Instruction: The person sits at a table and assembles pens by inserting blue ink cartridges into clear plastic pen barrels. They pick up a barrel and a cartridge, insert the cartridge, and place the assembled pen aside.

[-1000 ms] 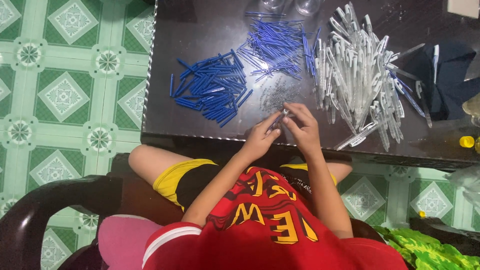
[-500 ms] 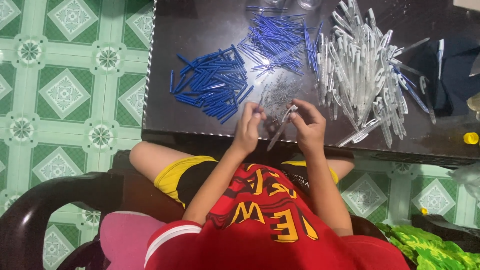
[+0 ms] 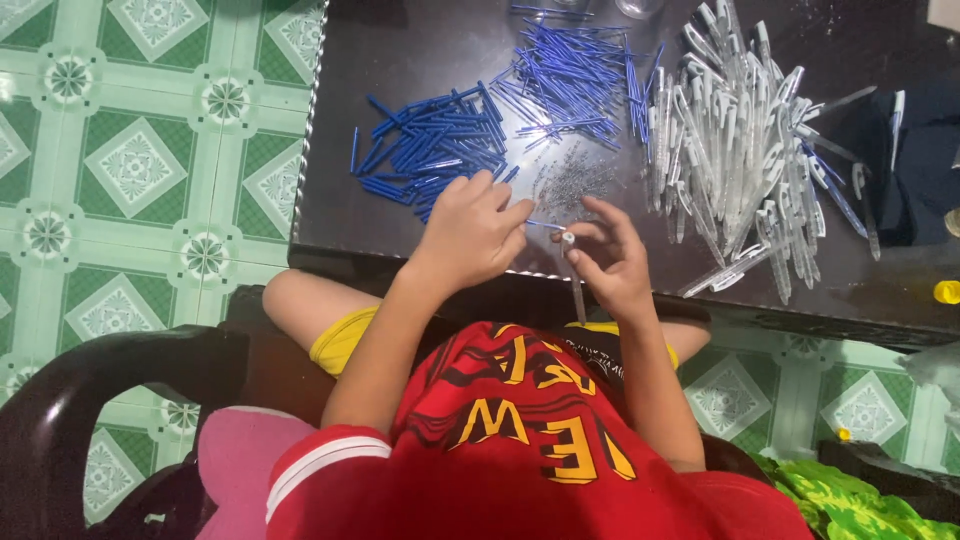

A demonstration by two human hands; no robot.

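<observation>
The right hand (image 3: 612, 262) holds a clear plastic pen tube (image 3: 575, 280) upright, fingers wrapped around it, just past the near edge of the dark shiny table (image 3: 420, 60). The left hand (image 3: 472, 232) pinches a thin blue ink stick (image 3: 545, 225) at the tube's top.
</observation>
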